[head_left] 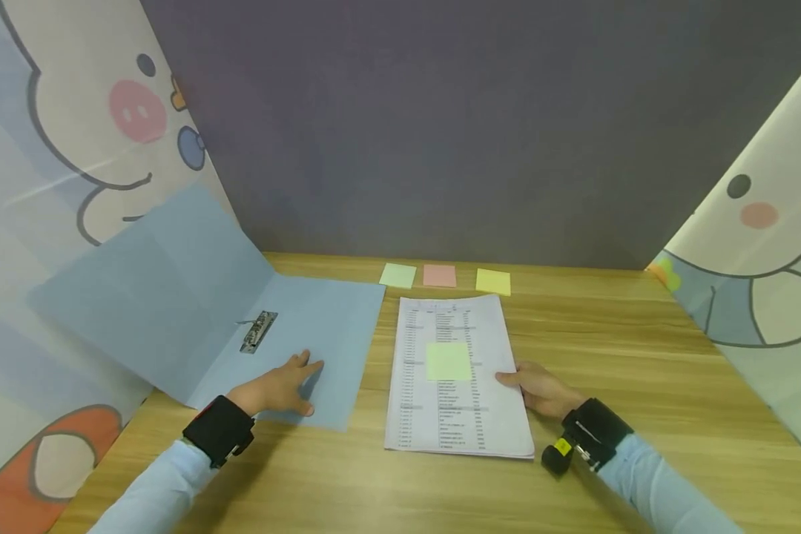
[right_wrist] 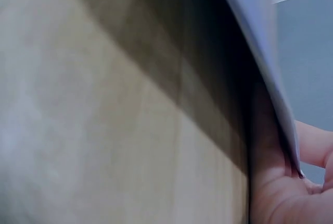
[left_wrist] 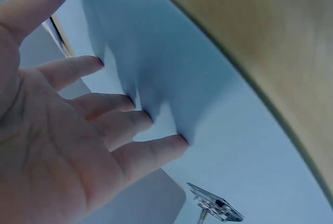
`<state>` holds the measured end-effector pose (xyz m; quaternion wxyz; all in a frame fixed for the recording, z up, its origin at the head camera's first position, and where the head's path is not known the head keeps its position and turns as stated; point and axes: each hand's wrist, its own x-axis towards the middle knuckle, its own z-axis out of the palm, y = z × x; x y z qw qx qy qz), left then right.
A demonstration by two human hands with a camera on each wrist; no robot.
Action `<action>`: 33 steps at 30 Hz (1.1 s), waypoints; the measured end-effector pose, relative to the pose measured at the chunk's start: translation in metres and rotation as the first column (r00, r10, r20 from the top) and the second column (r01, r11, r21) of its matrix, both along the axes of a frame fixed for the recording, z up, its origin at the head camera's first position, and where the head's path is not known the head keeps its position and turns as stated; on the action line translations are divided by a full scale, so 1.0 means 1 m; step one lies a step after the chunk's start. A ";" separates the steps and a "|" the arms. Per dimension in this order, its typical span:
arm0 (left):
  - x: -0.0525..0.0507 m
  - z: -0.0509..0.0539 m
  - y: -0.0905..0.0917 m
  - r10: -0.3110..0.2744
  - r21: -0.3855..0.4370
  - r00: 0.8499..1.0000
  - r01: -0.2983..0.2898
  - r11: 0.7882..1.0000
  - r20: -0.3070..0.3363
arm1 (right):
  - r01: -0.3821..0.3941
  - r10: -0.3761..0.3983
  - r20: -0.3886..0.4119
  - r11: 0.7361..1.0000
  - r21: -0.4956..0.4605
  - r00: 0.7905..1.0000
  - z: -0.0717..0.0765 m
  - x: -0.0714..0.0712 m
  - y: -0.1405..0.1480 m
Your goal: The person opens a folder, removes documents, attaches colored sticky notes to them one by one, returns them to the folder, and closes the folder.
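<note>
A light blue folder [head_left: 347, 319] lies opened on the table, its cover leaning up against the left wall. A metal clip [head_left: 259, 331] sits near its fold. My left hand [head_left: 277, 386] rests on the inner face with fingers spread; in the left wrist view its fingertips [left_wrist: 179, 141] touch the blue surface. To the right is a stack of printed sheets [head_left: 467, 415] with a pale green sticky note [head_left: 449, 361] on top. My right hand [head_left: 544, 389] pinches the stack's right edge, thumb above. In the right wrist view, the other fingers [right_wrist: 270, 156] are under the paper.
Behind the papers lie three sticky notes: green [head_left: 397, 275], pink [head_left: 439, 275] and yellow [head_left: 493, 282]. A dark grey panel [head_left: 427, 133] closes off the back of the wooden table [head_left: 614, 334]. Cartoon-printed cloths [head_left: 767, 274] hang along both sides.
</note>
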<state>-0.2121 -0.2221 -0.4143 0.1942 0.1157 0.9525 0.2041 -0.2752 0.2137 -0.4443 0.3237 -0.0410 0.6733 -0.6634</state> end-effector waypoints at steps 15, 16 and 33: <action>0.013 0.000 0.037 -0.016 -0.080 0.996 0.009 0.997 -0.083 | 0.078 -0.079 -0.054 0.997 -0.020 0.995 0.036 0.001 0.009; 0.012 -0.001 0.040 -0.019 -0.084 0.996 0.012 0.996 -0.090 | 0.077 -0.078 -0.051 0.997 -0.031 0.996 0.038 0.002 0.009; 0.009 -0.001 0.111 -0.140 -0.183 0.983 0.117 0.976 -0.119 | 0.036 -0.035 -0.062 0.999 0.016 0.997 0.033 0.001 0.012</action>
